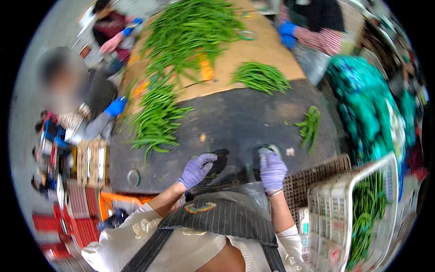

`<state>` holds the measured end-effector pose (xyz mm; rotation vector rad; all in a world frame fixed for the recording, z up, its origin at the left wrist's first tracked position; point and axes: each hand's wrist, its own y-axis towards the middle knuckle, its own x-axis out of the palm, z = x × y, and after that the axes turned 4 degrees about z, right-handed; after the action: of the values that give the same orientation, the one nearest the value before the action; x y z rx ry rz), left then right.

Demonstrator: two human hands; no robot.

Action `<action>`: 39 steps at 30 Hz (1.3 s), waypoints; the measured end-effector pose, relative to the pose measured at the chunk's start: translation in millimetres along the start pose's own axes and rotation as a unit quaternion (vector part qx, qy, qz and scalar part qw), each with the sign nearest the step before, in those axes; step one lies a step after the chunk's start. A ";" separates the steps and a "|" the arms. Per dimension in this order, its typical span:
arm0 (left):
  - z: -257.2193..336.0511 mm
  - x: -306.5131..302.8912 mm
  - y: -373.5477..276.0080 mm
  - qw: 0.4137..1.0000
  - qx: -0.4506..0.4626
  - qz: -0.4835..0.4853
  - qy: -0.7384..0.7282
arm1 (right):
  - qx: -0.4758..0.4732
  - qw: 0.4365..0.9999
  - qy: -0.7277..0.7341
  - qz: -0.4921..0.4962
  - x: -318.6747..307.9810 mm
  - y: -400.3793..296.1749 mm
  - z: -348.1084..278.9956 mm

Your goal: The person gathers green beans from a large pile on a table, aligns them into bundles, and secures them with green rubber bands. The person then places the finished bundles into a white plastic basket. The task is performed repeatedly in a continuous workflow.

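Note:
My left hand (198, 170), in a purple knit glove, is over the near edge of the dark tabletop (234, 119). Its thumb and fingers are apart, and nothing shows between them. Level with it on the right, my gloved right hand (273, 170) is curled around a small roll of tape (274, 148), only its pale greenish rim showing past the fingers. Beyond my right hand lies a small bunch of long green chili peppers (310, 127). A larger heap of peppers (156, 119) spreads out ahead of my left hand.
Cardboard (258, 51) covers the far tabletop, bearing a big pepper pile (193, 30) and a smaller one (261, 76). A tape roll (133, 177) sits at left. A white plastic crate (331, 207) holding peppers and green sacks (363, 102) flank the right. Co-workers with blue gloves (116, 106) stand around.

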<state>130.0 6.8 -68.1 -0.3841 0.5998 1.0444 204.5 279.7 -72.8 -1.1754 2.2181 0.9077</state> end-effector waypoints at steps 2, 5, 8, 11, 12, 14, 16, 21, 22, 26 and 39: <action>-8.8 -26.0 -17.6 0.998 -0.027 0.021 0.048 | -0.043 0.998 -0.049 -0.021 16.4 13.1 -4.3; -34.0 -60.4 -36.0 0.984 -0.055 0.081 0.148 | -0.120 0.983 -0.124 -0.062 59.9 -6.2 34.8; -89.7 -112.0 -53.3 0.966 -0.066 0.174 0.177 | -0.144 0.978 -0.126 -0.081 67.0 -7.0 34.6; -98.0 -173.7 -47.4 0.927 -0.084 0.184 0.315 | -0.136 0.976 -0.146 -0.087 65.7 -6.1 32.9; -91.6 -188.5 -39.0 0.899 -0.082 0.162 0.398 | -0.133 0.976 -0.143 -0.093 65.3 -5.5 31.4; -89.5 -194.4 -14.0 0.867 -0.038 0.099 0.486 | -0.134 0.975 -0.147 -0.096 66.5 -3.7 33.1; -107.6 -199.6 13.0 0.854 -0.054 -0.004 0.518 | -0.109 0.976 -0.146 -0.121 65.5 -3.7 31.5; -149.9 -199.4 50.8 0.841 -0.039 -0.031 0.539 | -0.093 0.980 -0.127 -0.122 63.2 -2.3 29.4; -142.1 -201.1 57.0 0.842 -0.035 -0.040 0.537 | -0.091 0.979 -0.136 -0.120 63.9 -1.7 29.2; -148.4 -196.0 52.5 0.845 -0.034 -0.047 0.531 | -0.092 0.980 -0.139 -0.107 64.9 -6.0 31.6; -141.3 -192.8 33.2 0.853 -0.005 -0.093 0.514 | -0.088 0.982 -0.144 -0.083 65.5 -6.3 29.8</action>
<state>-9.3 -190.0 -57.6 -1.0111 1.4785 0.5840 178.3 263.8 -138.2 -1.2010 1.8137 1.1433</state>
